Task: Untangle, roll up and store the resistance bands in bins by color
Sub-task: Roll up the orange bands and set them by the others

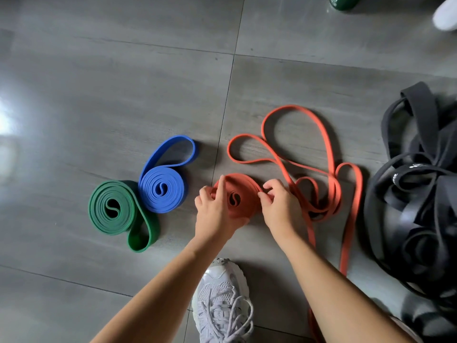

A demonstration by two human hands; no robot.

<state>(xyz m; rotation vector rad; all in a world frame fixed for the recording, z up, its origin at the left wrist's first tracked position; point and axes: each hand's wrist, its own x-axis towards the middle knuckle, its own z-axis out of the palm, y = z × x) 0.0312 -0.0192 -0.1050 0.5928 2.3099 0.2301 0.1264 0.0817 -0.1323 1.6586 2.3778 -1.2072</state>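
Note:
An orange resistance band roll [238,191] lies on the grey floor in the middle. My left hand [212,209] grips its left side with the fingers curled over the rim. My right hand [278,204] pinches its right edge. Loose orange band [319,134] trails from the roll in loops to the right and back past my right forearm. A rolled blue band [162,189] with a loose end loop lies to the left. A rolled green band [112,206] sits beside it, touching it.
A tangled heap of black bands [415,191] fills the right side. My pale sneaker [222,300] stands between my forearms at the bottom. A green object [342,2] and a white shoe [446,13] sit at the top right edge. No bins are in view.

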